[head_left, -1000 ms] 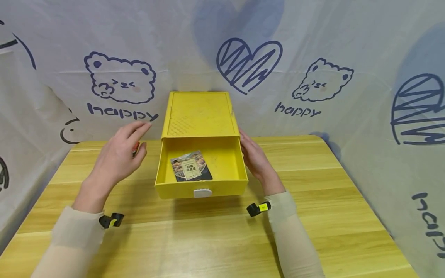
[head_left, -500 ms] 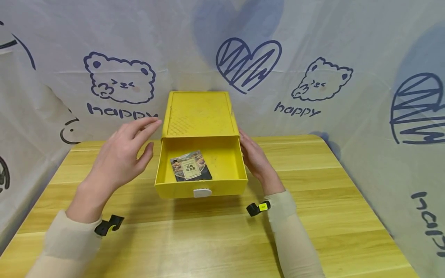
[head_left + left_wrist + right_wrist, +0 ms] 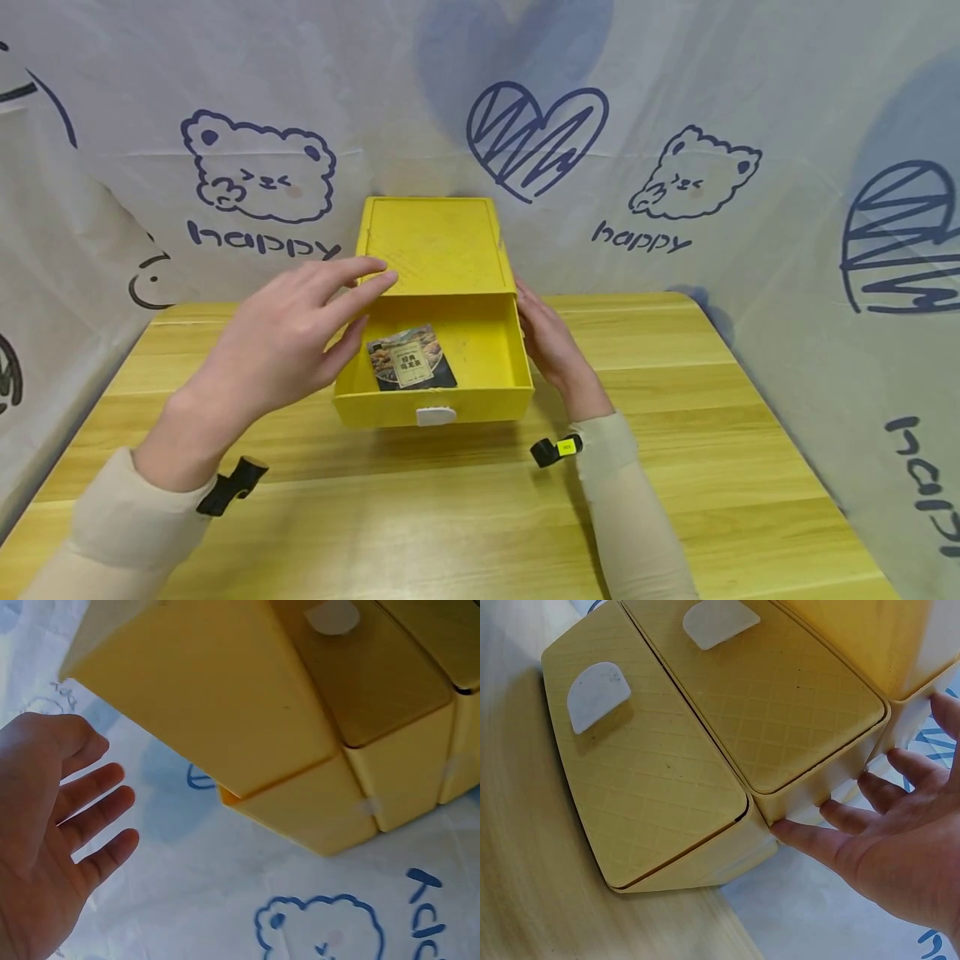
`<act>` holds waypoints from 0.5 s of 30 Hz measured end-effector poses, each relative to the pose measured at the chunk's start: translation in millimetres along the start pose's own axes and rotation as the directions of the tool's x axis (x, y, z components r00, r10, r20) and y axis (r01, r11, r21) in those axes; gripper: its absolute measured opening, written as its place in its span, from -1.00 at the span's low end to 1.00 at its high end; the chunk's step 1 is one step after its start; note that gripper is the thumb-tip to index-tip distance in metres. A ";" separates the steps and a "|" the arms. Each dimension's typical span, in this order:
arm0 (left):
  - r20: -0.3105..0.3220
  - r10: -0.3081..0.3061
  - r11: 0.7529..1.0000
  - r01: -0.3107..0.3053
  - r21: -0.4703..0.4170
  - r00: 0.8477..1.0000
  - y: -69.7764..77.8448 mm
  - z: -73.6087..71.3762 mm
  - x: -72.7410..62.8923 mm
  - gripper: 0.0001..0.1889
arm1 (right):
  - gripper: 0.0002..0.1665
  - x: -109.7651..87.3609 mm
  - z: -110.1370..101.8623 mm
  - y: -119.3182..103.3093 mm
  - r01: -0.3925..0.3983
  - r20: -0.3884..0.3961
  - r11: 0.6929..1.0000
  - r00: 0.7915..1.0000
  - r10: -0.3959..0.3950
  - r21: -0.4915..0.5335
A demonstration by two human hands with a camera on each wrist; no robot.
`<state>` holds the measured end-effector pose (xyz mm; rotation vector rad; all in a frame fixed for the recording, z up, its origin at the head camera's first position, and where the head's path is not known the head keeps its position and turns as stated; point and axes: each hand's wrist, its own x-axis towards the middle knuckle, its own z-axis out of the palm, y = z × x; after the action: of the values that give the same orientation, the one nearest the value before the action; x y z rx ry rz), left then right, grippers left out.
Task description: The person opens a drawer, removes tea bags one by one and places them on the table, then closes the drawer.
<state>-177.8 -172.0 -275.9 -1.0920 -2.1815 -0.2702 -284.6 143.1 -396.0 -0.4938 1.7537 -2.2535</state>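
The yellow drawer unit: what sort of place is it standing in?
Probably a small indoor booth, perhaps for filming: cartoon-printed sheets stand behind and beside the wood-grain table, and small black devices, likely cameras, sit at both cuffs.

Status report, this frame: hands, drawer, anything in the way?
Left hand empty, apart from yellow cabinet. Right hand touching cabinet's right side. Top drawer pulled out, packet inside. No blockage visible.
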 end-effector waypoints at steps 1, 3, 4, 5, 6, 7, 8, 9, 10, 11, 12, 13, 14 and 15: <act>0.016 0.008 1.000 -0.007 -0.005 1.000 1.1 -0.9 2.4 -0.39 | -0.31 0.0 -0.2 0.0 0.001 0.002 1.000 1.000 -0.001 0.000; 0.059 0.018 1.000 -0.016 -0.023 0.998 2.6 -2.3 7.4 -0.43 | -0.31 -0.1 -0.5 -0.2 0.002 0.003 1.000 1.000 -0.002 -0.001; 0.083 0.023 0.999 -0.020 -0.030 0.996 3.2 -2.9 10.1 -0.45 | -0.31 -0.1 -0.6 -0.3 0.001 0.002 1.000 1.000 -0.001 -0.001; 0.110 0.027 0.999 -0.023 -0.036 0.994 3.8 -3.6 12.6 -0.47 | -0.32 -0.2 -0.7 -0.3 -0.002 -0.003 1.000 1.000 0.002 -0.001; 0.136 0.032 0.999 -0.027 -0.042 0.990 4.4 -3.9 15.4 -0.50 | -0.31 -0.2 -0.8 -0.3 -0.004 -0.005 1.000 1.000 0.004 -0.001; 0.164 0.039 0.998 -0.031 -0.049 0.986 4.9 -4.3 18.0 -0.53 | -0.31 -0.3 -1.0 -0.3 -0.006 -0.006 1.000 1.000 0.006 -0.001; 0.194 0.042 0.998 -0.032 -0.056 0.980 5.4 -4.5 20.6 -0.56 | -0.31 -0.3 -1.2 -0.2 -0.010 -0.011 1.000 1.000 0.010 -0.001; 0.226 0.044 0.998 -0.031 -0.059 0.973 5.9 -4.6 22.9 -0.58 | -0.31 -0.3 -1.3 -0.2 -0.013 -0.014 1.000 1.000 0.013 -0.001; 0.259 0.045 0.998 -0.030 -0.060 0.965 6.5 -4.7 25.0 -0.59 | -0.31 -0.2 -1.3 -0.1 -0.016 -0.016 1.000 1.000 0.016 -0.001; 0.292 0.047 0.998 -0.030 -0.062 0.955 7.0 -4.5 27.1 -0.60 | -0.31 -0.1 -1.4 0.0 -0.018 -0.017 1.000 1.000 0.018 -0.001; 0.321 0.048 0.997 -0.028 -0.067 0.946 7.4 -3.8 29.2 -0.61 | -0.31 0.0 -1.4 0.1 -0.018 -0.015 1.000 1.000 0.018 0.000; 0.351 0.050 0.997 -0.027 -0.070 0.935 7.8 -3.2 31.1 -0.62 | -0.31 0.2 -1.4 0.1 -0.017 -0.013 1.000 1.000 0.017 0.001; 0.376 0.051 0.997 -0.025 -0.073 0.925 8.1 -2.1 33.0 -0.63 | -0.31 0.3 -1.3 0.1 -0.016 -0.013 1.000 1.000 0.016 0.001; 0.397 0.054 0.997 -0.025 -0.080 0.916 8.3 -0.8 34.9 -0.64 | -0.31 0.4 -1.1 0.1 -0.014 -0.011 1.000 1.000 0.014 0.001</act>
<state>-185.7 -145.1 -253.4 -1.3249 -2.5198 -0.1144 -285.4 143.9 -396.3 -0.4681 1.7562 -2.2511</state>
